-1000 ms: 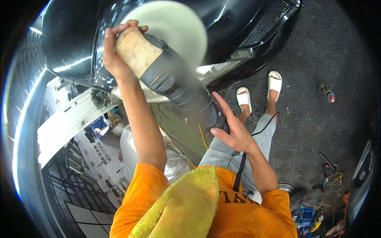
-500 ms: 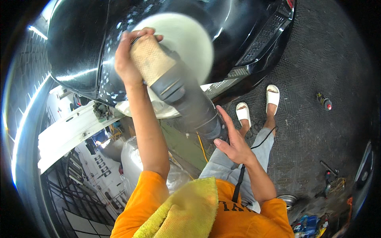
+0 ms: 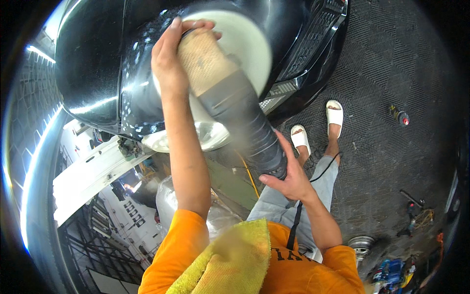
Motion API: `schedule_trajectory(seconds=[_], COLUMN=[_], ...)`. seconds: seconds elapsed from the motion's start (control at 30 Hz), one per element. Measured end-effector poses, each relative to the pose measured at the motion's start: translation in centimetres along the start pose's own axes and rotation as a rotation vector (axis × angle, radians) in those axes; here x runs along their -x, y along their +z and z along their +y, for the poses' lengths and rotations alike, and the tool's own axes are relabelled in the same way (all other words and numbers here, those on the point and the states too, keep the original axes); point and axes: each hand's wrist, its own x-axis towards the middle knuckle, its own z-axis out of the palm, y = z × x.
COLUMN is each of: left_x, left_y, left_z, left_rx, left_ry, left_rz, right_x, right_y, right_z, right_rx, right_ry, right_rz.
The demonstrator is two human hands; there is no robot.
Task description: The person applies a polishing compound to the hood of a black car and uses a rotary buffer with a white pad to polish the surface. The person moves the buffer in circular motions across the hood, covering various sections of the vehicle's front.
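A car polisher (image 3: 237, 110) with a dark body and a tan, cloth-like wrap on its head is in both my hands. My left hand (image 3: 171, 66) curls round the wrapped head, fingers over its far end. Around the rear of the body closes my right hand (image 3: 294, 179), thumb on the near side. The polisher's large, pale round pad (image 3: 252, 54) lies over the front of a glossy black car (image 3: 93, 54), partly hidden by the tool and my left hand. Whitish spots mark the paint left of the pad. A headlight (image 3: 213, 136) shows just below it.
A dark cord (image 3: 325, 171) runs beside my leg. On the textured dark floor (image 3: 382, 161) lie a bottle (image 3: 399, 115), a metal wheel rim (image 3: 361, 245) and a tool (image 3: 411, 215). Clear plastic sheeting (image 3: 169, 196) and a white panel (image 3: 93, 176) are to the left.
The polisher and my left hand have shifted right across the car, and more of the headlight shows. My right hand keeps its hold, slightly farther right. The whole view has shifted a little.
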Motion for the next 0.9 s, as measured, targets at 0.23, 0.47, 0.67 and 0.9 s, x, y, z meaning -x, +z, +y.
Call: schedule_trajectory(seconds=[0.23,0.47,0.67,0.9], left_x=[7.2,13.6,12.6,5.3], left_y=[-8.7,-13.3,-10.4,-2.0], left_z=[-0.9,-2.0,-2.7,-2.1], left_rx=[0.058,0.140,0.108,0.031], left_ry=[-0.015,0.027,0.039,0.018], left_rz=[0.304,0.421,0.404,0.156], right_x=[0.5,1.1,1.8,2.0], right_y=[3.7,5.3,2.5,-1.9], right_z=[0.5,1.8,2.1,2.3], right_rx=[0.154,0.130,0.064,0.062], right_ry=[0.058,0.066,0.108,-0.007], right_rz=[-0.179,-0.348,-0.355,-0.168])
